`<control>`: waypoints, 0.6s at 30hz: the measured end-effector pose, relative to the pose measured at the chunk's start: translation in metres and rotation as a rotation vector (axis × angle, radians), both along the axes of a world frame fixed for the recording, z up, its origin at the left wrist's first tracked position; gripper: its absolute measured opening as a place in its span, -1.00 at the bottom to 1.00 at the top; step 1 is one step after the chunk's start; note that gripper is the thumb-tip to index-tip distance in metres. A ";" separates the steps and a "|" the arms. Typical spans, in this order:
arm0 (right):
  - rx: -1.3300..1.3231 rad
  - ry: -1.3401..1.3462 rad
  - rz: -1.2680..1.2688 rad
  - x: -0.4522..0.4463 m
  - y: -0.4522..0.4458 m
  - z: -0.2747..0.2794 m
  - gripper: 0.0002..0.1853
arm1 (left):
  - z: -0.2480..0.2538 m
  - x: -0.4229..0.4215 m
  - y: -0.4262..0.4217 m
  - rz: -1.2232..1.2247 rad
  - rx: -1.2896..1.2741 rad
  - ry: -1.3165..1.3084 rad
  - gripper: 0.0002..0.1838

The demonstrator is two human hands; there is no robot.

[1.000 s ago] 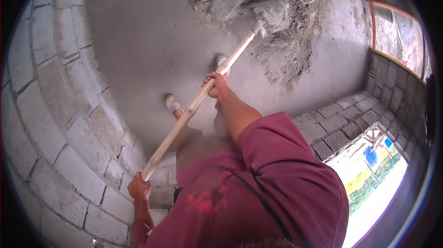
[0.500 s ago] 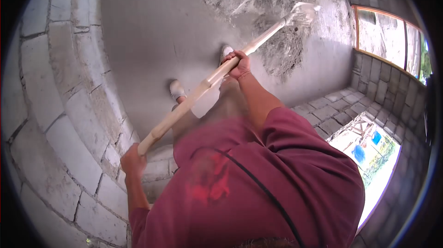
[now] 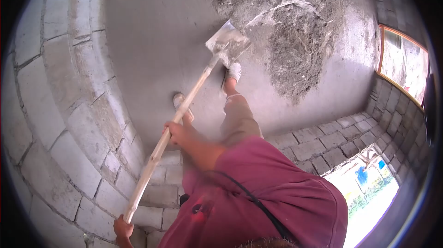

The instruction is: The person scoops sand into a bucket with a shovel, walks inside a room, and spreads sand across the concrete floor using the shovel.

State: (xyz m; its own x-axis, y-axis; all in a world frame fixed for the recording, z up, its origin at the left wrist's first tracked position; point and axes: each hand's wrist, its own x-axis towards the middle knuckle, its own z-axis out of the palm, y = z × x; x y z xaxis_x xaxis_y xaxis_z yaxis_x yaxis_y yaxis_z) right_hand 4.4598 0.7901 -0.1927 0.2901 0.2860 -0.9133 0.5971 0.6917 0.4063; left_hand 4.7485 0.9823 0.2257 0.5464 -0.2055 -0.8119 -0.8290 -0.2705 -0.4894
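Observation:
A shovel [image 3: 228,42] with a long wooden handle slants from upper middle to lower left, its square metal blade near my feet and left of the pile. Wrapped round the middle of the handle is my right hand [image 3: 175,132]. My left hand [image 3: 122,227] grips the handle's end at the lower left, beside the block wall. The grey sand or cement pile [image 3: 300,45] lies on the smooth floor [image 3: 152,40], with a pale ridge of powder across it. Only a thin grey residue shows on the blade.
My shoes [image 3: 234,72] stand on the floor below the blade. A concrete block wall [image 3: 69,123] curves along the left side. More block wall runs at the lower right, with a bright opening [image 3: 369,192]. An orange-framed window [image 3: 404,59] is at the right.
The blade has left the pile's right part and swung left beside my front foot. My right hand has moved down and left with the handle; my left hand is lower.

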 end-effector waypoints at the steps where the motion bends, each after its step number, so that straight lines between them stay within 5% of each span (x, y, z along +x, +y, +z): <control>1: -0.082 0.063 0.010 -0.022 -0.016 -0.032 -0.89 | -0.025 -0.023 -0.023 0.004 -0.024 0.001 -0.67; 4: -0.331 0.027 -0.024 -0.138 -0.092 -0.141 -0.86 | -0.132 -0.112 -0.118 0.021 -0.065 0.074 -0.69; 6: -0.224 0.161 -0.117 -0.204 -0.168 -0.137 -0.86 | -0.176 -0.163 -0.148 -0.033 -0.140 0.136 -0.65; 10: -0.227 0.208 -0.091 -0.235 -0.155 -0.116 -0.87 | -0.183 -0.201 -0.113 -0.064 -0.124 0.187 -0.63; 18: -0.282 -0.023 -0.389 -0.206 -0.081 -0.066 -0.86 | -0.171 -0.105 -0.028 -0.184 -0.272 0.205 -0.66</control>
